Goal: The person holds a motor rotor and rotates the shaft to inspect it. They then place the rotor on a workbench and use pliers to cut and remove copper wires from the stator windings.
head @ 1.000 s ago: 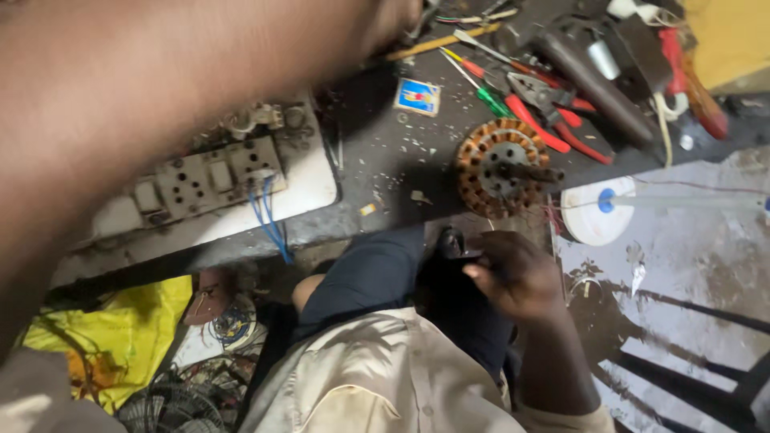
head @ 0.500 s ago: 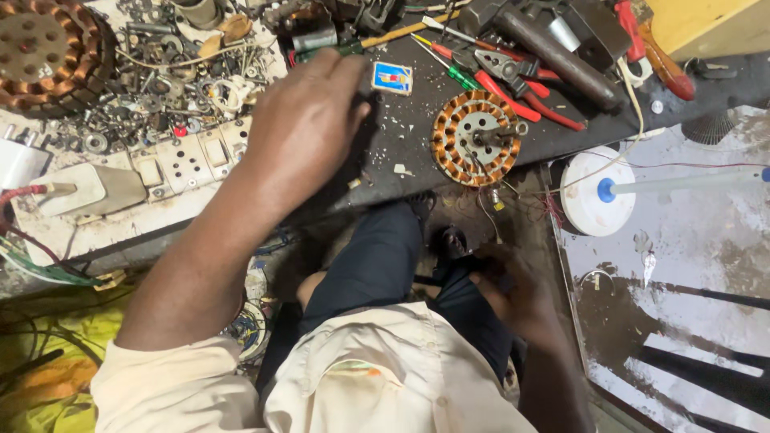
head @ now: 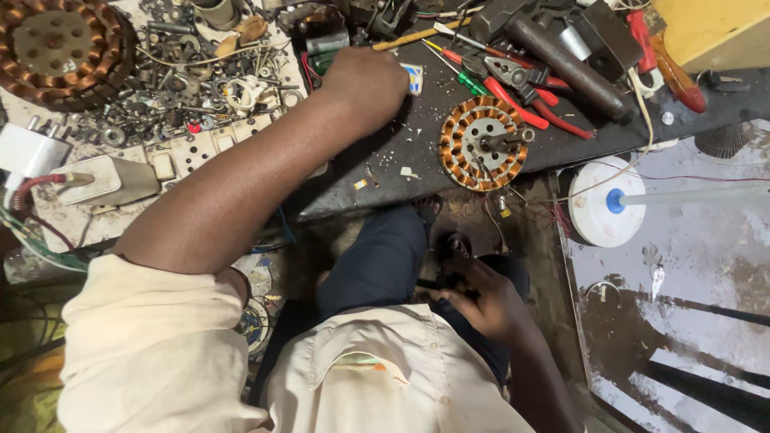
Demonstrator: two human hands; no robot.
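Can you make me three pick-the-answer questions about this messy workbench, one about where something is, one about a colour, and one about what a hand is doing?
1. Where does the copper-wound motor stator lie?
A. on the dark bench top
B. on the person's lap
C. inside the yellow box

2. What colour are the handles of the pliers?
A. blue
B. red
C. white

3. What is the left hand doing?
A. resting flat on the floor
B. gripping the white disc
C. reaching onto the bench by a small blue and white packet

Answers: 1 A, it sits on the bench top near the edge. 2 B, both handles show red. 3 C, the arm stretches out and the hand lies beside the packet.
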